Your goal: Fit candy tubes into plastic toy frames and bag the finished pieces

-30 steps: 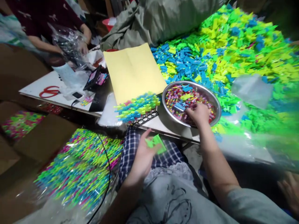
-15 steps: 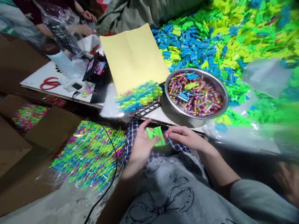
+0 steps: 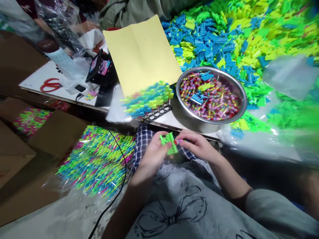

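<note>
Above my lap, my left hand (image 3: 156, 150) grips a bright green plastic piece (image 3: 171, 148) with a comb-like edge, its thumb pressed across the front. My right hand (image 3: 195, 143) pinches a small red and pink tube (image 3: 177, 141) right beside that piece; whether the two touch is hard to tell. Just beyond my hands, a black perforated rack (image 3: 159, 114) at the table edge carries blue and yellow plastic pieces (image 3: 149, 99). To its right stands a steel bowl (image 3: 243, 96) full of small pink, red and yellow tubes (image 3: 216, 106), with a few blue and yellow pieces on top.
A large heap of green, yellow and blue pieces (image 3: 249, 43) covers the right of the table. A yellow card (image 3: 142, 56), orange scissors (image 3: 50, 85) and a black box (image 3: 101, 68) lie left. Bagged bright pieces (image 3: 94, 162) and a black cable (image 3: 122, 186) are lower left.
The left index finger, stretched out before, is now bent in around the green piece. The red and pink tube shows more clearly in my right fingers. The whole view has shifted slightly.
</note>
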{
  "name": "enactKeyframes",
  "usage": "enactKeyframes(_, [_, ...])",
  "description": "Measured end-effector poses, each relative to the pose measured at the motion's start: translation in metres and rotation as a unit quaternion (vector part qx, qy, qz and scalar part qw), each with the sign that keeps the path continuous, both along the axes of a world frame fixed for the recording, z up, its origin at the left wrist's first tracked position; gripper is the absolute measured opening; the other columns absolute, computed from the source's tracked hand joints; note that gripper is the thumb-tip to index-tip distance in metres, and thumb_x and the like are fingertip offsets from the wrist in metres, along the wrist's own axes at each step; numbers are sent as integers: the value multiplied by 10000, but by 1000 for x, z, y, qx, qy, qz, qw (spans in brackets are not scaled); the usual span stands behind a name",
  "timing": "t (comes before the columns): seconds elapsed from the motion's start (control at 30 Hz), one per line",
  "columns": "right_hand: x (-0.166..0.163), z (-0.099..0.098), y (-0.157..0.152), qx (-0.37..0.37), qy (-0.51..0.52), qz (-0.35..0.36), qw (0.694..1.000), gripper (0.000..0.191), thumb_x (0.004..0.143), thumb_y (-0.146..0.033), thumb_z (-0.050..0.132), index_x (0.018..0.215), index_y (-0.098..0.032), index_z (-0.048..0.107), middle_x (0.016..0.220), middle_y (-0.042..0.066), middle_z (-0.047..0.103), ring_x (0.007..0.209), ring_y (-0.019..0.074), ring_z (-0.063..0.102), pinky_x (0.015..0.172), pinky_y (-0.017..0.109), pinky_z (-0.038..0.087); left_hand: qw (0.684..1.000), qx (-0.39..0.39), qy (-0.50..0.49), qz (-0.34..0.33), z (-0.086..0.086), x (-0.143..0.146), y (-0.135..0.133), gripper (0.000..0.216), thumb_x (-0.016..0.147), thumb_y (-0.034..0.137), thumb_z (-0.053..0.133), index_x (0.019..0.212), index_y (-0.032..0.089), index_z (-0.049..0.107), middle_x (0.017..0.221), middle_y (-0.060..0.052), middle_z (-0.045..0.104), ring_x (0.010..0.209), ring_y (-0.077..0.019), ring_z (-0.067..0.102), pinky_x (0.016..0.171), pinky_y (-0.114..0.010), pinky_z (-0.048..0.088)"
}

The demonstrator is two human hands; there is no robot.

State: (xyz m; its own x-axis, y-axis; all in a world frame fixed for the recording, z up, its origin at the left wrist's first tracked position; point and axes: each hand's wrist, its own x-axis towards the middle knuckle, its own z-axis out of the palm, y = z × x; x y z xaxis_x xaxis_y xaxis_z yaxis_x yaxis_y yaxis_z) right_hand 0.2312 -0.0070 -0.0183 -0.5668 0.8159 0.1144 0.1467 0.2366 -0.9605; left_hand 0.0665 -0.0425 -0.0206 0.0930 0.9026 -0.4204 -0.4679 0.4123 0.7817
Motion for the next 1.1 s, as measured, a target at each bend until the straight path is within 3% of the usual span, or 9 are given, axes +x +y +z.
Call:
enactKeyframes(0.13, [3,-3,-2,65,-16,-4,998,163,857,-253,509,960,-179,611,825,49,582,779,148,553,713,281,453,998,-4,48,-29,-1,-1,1,363,656,250,687,918,212,439,632,53,528,451,-60,470,368,-146,385])
enactKeyframes(0.33, [9,-6,-4,141,-77,52,986,205,884,-242,446,1028,-189,582,833,58,549,749,145,530,658,266,453,983,-8,176,-53,5,-6,-3,331,656,268,674,906,205,466,635,51,520,417,-54,458,353,-153,361])
enactKeyframes(0.67, [12,-12,-11,238,-108,66,963,224,876,-194,447,1085,-167,523,829,77,526,756,162,501,654,287,455,972,-19,205,-114,2,-10,-8,346,693,355,640,945,232,436,681,54,497,477,-55,441,405,-165,340])
enactKeyframes(0.83, [14,-16,-13,238,-133,77,959,247,883,-207,433,1117,-185,508,842,76,525,771,167,497,663,298,459,969,-1,222,-109,-5,-12,-10,334,679,312,654,925,219,448,673,60,489,470,-42,415,446,-172,335])
enactKeyframes(0.97, [13,-18,-15,224,-121,70,964,251,872,-192,455,1114,-182,520,859,77,532,784,169,508,674,302,456,978,-17,173,-119,-6,-11,-12,349,692,321,640,943,219,419,674,58,473,471,-50,417,416,-170,322])
enactKeyframes(1.1, [8,-17,-19,129,-56,46,989,238,833,-197,535,1069,-224,556,837,41,544,759,149,526,673,283,450,987,-30,67,-142,-2,-13,-14,319,715,259,618,957,227,412,747,46,493,543,-57,470,463,-167,378])
